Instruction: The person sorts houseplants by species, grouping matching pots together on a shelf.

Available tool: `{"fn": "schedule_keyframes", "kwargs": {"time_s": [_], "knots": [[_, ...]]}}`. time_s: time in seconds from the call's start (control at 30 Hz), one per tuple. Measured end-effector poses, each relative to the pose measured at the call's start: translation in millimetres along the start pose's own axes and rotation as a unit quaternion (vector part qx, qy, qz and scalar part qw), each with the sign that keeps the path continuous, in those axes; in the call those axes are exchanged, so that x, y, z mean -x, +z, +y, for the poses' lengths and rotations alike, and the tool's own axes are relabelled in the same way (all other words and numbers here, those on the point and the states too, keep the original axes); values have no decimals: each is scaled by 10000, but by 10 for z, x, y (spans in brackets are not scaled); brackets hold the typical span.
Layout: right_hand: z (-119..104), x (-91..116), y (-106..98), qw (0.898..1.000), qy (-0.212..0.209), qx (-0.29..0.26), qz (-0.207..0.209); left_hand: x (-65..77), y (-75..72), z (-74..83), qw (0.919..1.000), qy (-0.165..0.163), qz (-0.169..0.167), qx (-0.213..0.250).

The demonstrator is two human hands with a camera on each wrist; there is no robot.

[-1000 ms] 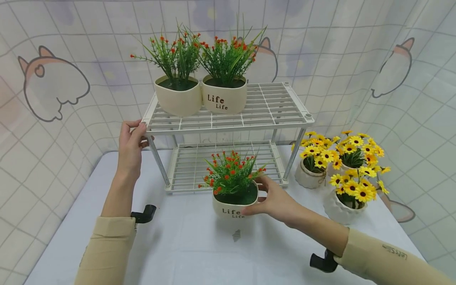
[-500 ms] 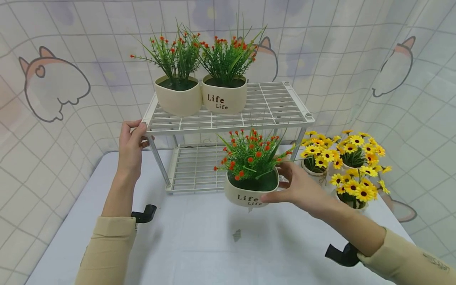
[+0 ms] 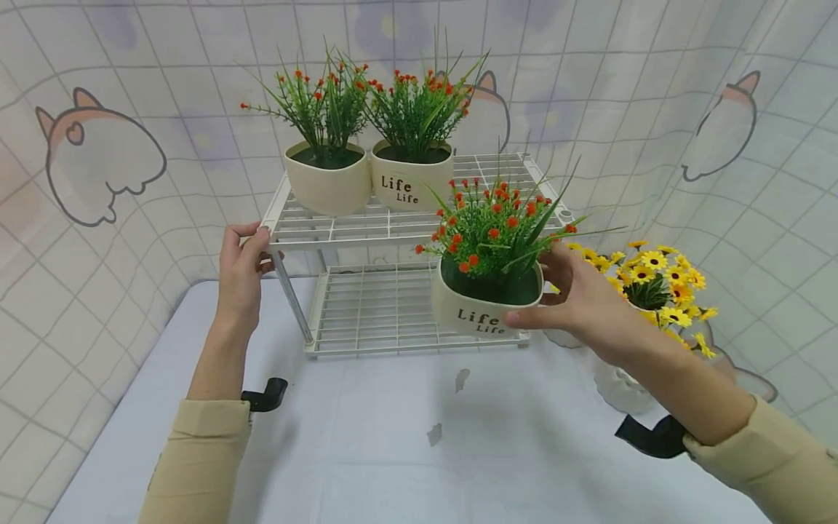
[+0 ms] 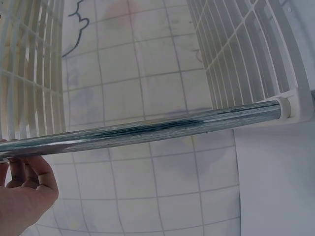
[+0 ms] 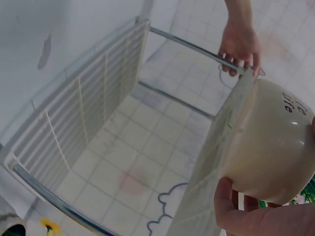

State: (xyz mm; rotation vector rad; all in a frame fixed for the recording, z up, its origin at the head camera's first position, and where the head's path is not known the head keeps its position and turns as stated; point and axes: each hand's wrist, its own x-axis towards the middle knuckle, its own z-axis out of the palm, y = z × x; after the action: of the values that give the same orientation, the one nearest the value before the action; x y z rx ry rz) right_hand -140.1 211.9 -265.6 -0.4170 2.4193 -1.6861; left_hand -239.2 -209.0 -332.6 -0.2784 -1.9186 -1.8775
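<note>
Here we have the right hand (image 3: 579,306) clamped on a cream oval pot (image 3: 465,314), thumb across the front by the "Life" lettering and fingers round the side. We see that pot up in the air, before the right part of the white wire rack (image 3: 366,242), its green sprigs and red blooms (image 3: 494,233) rising in front of the upper tier's edge. Its base overlaps the lower tier (image 3: 373,313) in our head view, and from the right wrist its side is very near the upper tier; whether they touch, we cannot tell. Over to the left hand (image 3: 241,266): it grips the upper tier's front corner, thumb on top, fingers curled underneath, just by the metal post (image 4: 197,125). Up top we have two more potted plants side by side, a plain-faced pot (image 3: 329,182) and a lettered pot (image 3: 412,185), both upright. To the right of the rack, yellow flowers (image 3: 655,273) show partly behind the right arm, with a white pot (image 3: 622,389) below them on the pale tabletop (image 3: 366,444). Behind it all we get a grid-patterned backdrop (image 3: 216,44) with cartoon animals.
</note>
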Motion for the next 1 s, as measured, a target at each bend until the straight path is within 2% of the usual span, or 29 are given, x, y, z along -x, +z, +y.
{"fn": "schedule_keyframes", "kwargs": {"time_s": [0.2,0.33,0.53,0.83,1.0], "knots": [[-148,-39,-125,9988,162,383,247,2,2,-5,10000,24,0,26],[-221,-88,-218,9987,124,321,362,-2,4,-8,10000,26,-10,53],[-307,-237,-390,9988,-76,98,476,0,6,-9,10000,-7,9,52],[-429,-482,-597,9974,-195,238,647,-2,11,-7,10000,-2,12,67],[-468,-648,-692,9967,-90,443,676,-6,15,-10,10000,25,25,87]]}}
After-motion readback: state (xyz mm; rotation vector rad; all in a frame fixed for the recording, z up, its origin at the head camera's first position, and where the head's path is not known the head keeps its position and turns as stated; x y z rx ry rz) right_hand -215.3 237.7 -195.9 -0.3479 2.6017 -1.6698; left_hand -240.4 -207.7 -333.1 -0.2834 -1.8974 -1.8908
